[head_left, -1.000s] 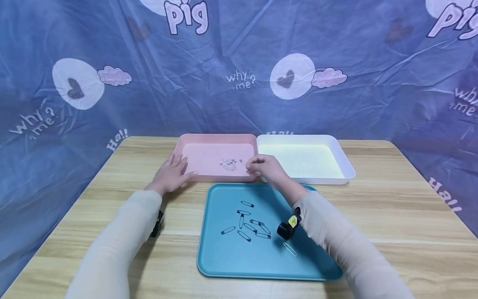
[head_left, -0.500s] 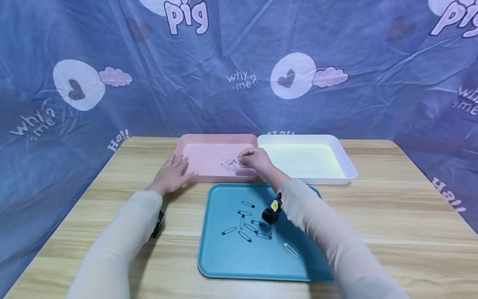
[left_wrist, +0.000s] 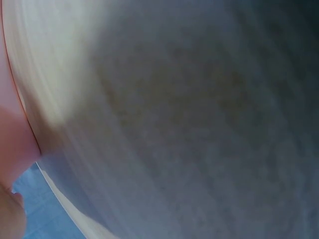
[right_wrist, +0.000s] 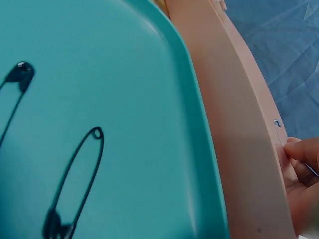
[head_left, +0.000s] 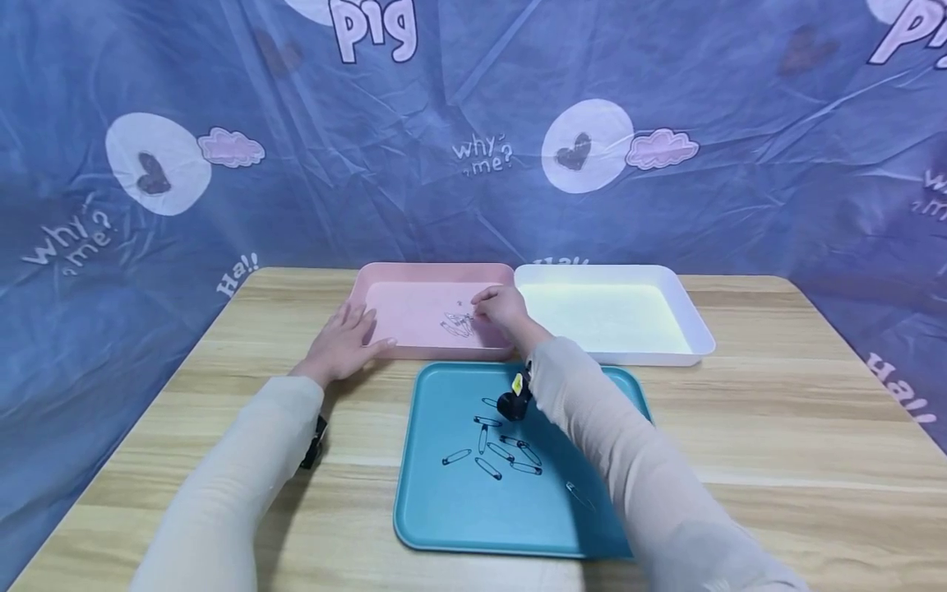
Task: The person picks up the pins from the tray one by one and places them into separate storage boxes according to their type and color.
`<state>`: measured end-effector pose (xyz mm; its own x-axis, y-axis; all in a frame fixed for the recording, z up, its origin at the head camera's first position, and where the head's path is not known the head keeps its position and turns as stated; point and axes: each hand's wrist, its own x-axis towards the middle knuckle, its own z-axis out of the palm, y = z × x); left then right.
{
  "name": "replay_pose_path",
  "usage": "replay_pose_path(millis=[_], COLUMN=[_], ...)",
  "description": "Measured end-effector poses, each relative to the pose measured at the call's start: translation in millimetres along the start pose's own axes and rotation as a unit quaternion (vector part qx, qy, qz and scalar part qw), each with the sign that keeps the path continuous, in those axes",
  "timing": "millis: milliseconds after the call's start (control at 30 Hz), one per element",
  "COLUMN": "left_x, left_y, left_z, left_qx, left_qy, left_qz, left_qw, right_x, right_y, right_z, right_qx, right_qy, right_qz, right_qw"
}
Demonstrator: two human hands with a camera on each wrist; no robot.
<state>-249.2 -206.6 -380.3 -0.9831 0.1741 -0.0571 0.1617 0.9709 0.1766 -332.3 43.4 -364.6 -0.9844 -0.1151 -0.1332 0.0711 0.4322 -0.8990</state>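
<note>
My right hand (head_left: 501, 307) is over the right end of the pink tray (head_left: 414, 352), pinching a silver safety pin (right_wrist: 311, 169). A small heap of silver safety pins (head_left: 457, 326) lies in that tray, just left of the fingertips. With fingers spread, my left hand (head_left: 336, 345) rests at the tray's front left corner. The left wrist view shows mostly blurred tabletop and part of the hand. Nearer to me, the teal tray (head_left: 473, 518) carries several black safety pins (head_left: 488, 469) and one silver safety pin (head_left: 580, 497), which lies apart at the right.
A white tray (head_left: 658, 358) stands against the right end of the pink one. All the trays are on a wooden table (head_left: 777, 427), with a blue printed cloth (head_left: 385, 197) hanging behind it. My right forearm crosses over the teal tray.
My right hand has moved left and further into the pink tray with the silver safety pin, close to the heap. The left hand has stayed at the tray's corner.
</note>
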Motion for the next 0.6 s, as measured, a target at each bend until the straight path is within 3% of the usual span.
replay_pose_path(millis=[300,433,600], left_x=[-0.1,0.6,0.7], left_y=[3.1,3.5,4.5], left_z=[-1.4,-1.7,-1.8], left_qx=[0.003,0.003,-0.001], left_qy=[-0.004,-0.007,-0.006], left_qz=[-0.002,-0.005,-0.009], left_qw=[1.0000,1.0000,0.9999], right_x=[10,19,93], right_y=[3,8,69], right_z=[7,11,34], right_qx=[-0.020,0.006,0.065], right_qy=[0.025,0.019,0.010], right_qz=[0.014,0.036,0.010], right_qw=[0.999,0.999,0.998])
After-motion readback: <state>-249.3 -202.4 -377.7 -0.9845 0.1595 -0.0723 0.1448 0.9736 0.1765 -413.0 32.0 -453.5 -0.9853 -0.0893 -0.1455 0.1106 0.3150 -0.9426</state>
